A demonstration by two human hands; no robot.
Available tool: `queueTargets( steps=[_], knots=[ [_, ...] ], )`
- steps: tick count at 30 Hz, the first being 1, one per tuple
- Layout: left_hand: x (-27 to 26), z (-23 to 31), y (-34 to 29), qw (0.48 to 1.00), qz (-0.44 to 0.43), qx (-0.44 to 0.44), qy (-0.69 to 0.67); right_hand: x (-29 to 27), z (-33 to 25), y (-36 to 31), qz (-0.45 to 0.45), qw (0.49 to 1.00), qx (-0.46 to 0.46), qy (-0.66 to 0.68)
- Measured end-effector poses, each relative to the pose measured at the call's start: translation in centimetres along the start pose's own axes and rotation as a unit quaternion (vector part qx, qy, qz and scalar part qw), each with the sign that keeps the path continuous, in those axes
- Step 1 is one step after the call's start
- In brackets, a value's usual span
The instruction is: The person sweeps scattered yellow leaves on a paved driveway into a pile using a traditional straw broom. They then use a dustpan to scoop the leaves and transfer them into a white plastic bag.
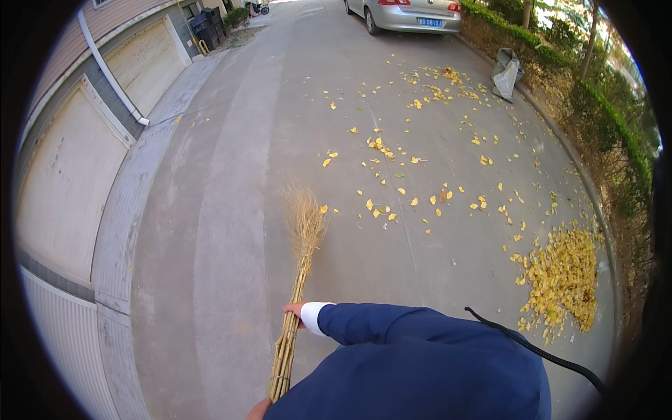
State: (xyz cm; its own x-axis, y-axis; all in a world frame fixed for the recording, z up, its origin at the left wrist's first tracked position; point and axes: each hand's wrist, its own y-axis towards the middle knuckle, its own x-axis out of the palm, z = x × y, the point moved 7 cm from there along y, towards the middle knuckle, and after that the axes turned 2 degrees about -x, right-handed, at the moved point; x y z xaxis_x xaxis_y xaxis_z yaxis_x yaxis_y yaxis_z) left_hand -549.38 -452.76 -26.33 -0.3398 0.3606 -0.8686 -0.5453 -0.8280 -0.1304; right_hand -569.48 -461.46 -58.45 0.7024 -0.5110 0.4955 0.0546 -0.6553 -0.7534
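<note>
A long broom [285, 343] of bundled bamboo-like stalks slants out ahead on my left side. Its bushy straw head [305, 218] is over the pavement, close to a single yellow leaf. My right hand [295, 313], in a blue sleeve with a white cuff, reaches across and is closed round the stalks at mid-length. At the lower edge my left hand [260, 410] shows only in part, against the handle's near end; its fingers are mostly hidden. Loose yellow leaves [378, 208] lie scattered ahead to the right of the broom.
A dense leaf pile [560, 276] lies by the right curb. Farther up, a grey-white sack [507, 73] slumps against the curb beside hedges [616, 126]. A silver car [406, 15] stands at the far end. Garage doors [70, 182] line the left; dark bins [207, 28] stand beyond them.
</note>
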Motion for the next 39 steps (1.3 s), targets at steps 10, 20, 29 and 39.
queueTargets(
  steps=[10,20,29,39],
  knots=[
    [13.7,7.8,26.6,0.943,-0.295,0.131,-0.087,-35.9,-5.6,-0.2,0.336,0.910,-0.023,0.242],
    [8.0,13.9,39.2,0.958,-0.064,0.279,-0.006,-33.3,-25.1,2.0,0.208,0.866,-0.166,0.424],
    [5.8,24.1,44.1,0.999,0.010,-0.001,0.052,-19.3,-47.1,17.8,0.045,0.988,-0.061,0.136],
    [14.7,38.7,60.3,0.974,-0.053,0.196,0.100,-37.2,-56.1,19.3,0.089,0.984,-0.063,0.139]
  ],
)
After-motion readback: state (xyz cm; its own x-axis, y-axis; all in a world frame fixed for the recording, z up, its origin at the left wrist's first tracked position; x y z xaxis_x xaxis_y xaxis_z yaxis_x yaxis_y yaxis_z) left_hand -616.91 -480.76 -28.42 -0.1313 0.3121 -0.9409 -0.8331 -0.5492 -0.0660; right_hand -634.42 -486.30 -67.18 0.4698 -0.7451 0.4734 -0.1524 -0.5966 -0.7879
